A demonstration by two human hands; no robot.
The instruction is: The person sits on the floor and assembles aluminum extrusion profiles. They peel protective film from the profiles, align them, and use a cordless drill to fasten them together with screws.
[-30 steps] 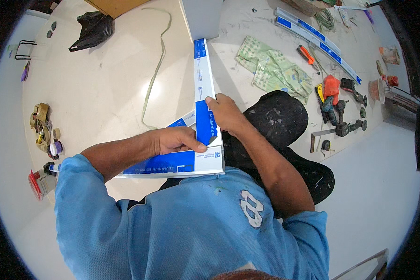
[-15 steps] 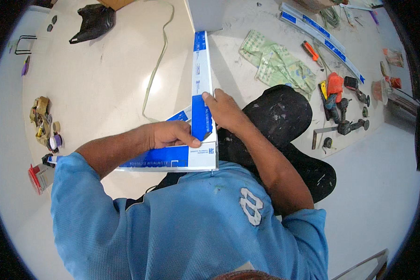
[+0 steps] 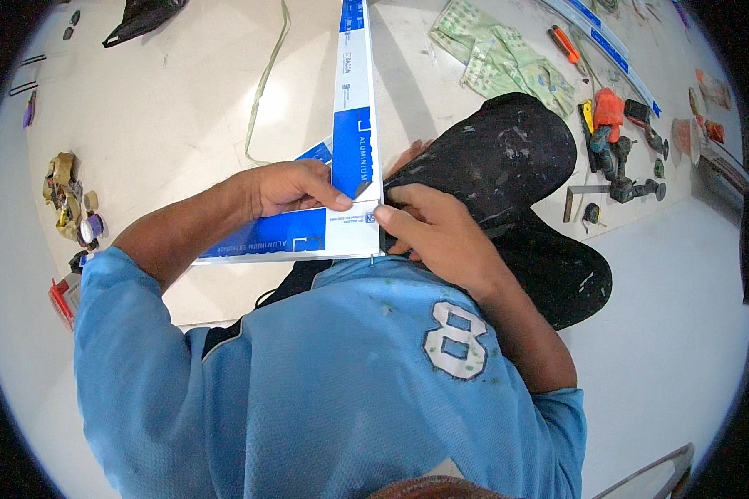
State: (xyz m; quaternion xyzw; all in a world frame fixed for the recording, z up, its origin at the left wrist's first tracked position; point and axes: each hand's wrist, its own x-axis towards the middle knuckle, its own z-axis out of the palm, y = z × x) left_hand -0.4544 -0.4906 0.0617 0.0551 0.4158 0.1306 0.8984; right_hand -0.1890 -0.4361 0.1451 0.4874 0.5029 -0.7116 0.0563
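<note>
Two aluminium profiles in blue-and-white film meet at a right-angled corner in front of my belly. One long profile (image 3: 354, 83) runs away from me; the crosswise profile (image 3: 262, 234) lies close to my shirt, its left part behind my forearm. My left hand (image 3: 295, 187) is closed on the joint, thumb pressed on top where the two meet. At the right end of the corner, my right hand (image 3: 441, 229) pinches the edge, thumb against it and fingers curled, partly hidden. A small flap of film is peeled near the joint.
My bent leg in black trousers (image 3: 495, 166) is right beside the corner. To the right lie a green patterned cloth (image 3: 508, 62), an orange-handled tool (image 3: 564, 43), power tools (image 3: 620, 162) and a tape measure (image 3: 591, 214). More wrapped profiles (image 3: 612, 50) lie far right; tape rolls (image 3: 91, 226) sit left.
My right hand has come down from the side of the long profile to the corner's end. My left hand keeps its hold on the joint. The whole view has shifted, with things appearing higher.
</note>
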